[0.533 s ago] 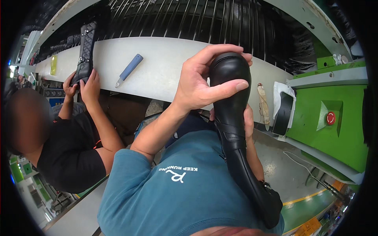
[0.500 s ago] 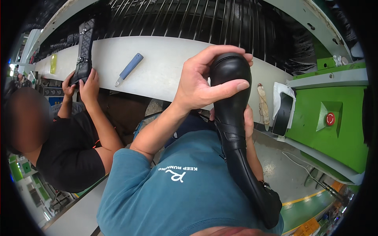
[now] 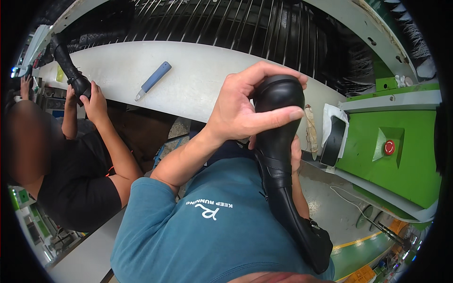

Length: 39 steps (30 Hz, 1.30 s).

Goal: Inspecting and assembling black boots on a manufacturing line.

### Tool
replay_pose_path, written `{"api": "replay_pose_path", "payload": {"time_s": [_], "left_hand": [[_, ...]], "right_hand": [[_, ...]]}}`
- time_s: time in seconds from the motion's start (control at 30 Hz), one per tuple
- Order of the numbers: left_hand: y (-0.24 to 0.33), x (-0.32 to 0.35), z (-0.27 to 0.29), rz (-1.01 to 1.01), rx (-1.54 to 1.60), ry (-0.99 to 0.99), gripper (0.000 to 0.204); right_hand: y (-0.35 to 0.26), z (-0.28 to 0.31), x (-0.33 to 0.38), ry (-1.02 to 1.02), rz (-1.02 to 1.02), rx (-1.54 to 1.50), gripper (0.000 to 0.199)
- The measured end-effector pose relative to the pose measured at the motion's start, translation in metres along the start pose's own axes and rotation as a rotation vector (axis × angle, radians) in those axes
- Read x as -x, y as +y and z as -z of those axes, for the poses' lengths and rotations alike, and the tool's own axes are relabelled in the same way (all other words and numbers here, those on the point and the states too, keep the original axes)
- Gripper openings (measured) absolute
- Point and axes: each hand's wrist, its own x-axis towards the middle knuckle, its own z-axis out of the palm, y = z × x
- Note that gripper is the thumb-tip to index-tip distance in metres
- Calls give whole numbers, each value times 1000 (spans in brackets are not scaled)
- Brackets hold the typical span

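A tall black leather boot (image 3: 278, 137) is held up in front of my body, its rounded toe uppermost and its shaft running down past my chest. My left hand (image 3: 250, 104) is closed around the toe end, thumb across the upper and fingers over the far edge. Lower down, my right hand (image 3: 295, 153) grips the boot from behind. Most of that hand is hidden, with only fingers showing at the boot's sides. Straps cross the ankle, and a buckled piece shows near the shaft's lower end.
Beyond my hands stands a white bench (image 3: 193, 61) with a blue-handled knife (image 3: 155, 80) on it. At left a co-worker handles another black boot (image 3: 71, 68). A green machine (image 3: 387, 141) with a red button stands right, beside a dark pad (image 3: 334, 139). Metal bars (image 3: 236, 23) line the back.
The boot's toe and my left hand have shifted slightly lower in the view, keeping the same grip. The co-worker's boot has moved and tilted to the left.
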Motion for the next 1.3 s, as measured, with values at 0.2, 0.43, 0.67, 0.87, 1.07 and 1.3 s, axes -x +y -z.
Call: {"api": "replay_pose_path", "payload": {"time_s": [0.2, 0.43, 0.67, 0.87, 1.07, 1.3], "left_hand": [[8, 2, -4, -58, -86, -29, 54], [23, 5, -18, 31, -59, 76, 64], [16, 5, -17, 21, -182, 17, 56], [17, 10, -12, -35, -140, 19, 55], [22, 12, -10, -79, -115, -3, 58], [27, 16, -1, -57, -103, -61, 57]], "right_hand": [[-3, -3, 7, 36, -17, -4, 105], [-13, -25, 2, 62, -1, -447, 101], [0, -24, -7, -2, 107, -936, 97], [-10, -21, 0, 70, 81, -513, 101], [-29, -22, 10, 134, -8, 55, 105], [-27, -9, 21, 104, 70, 237, 105]]}}
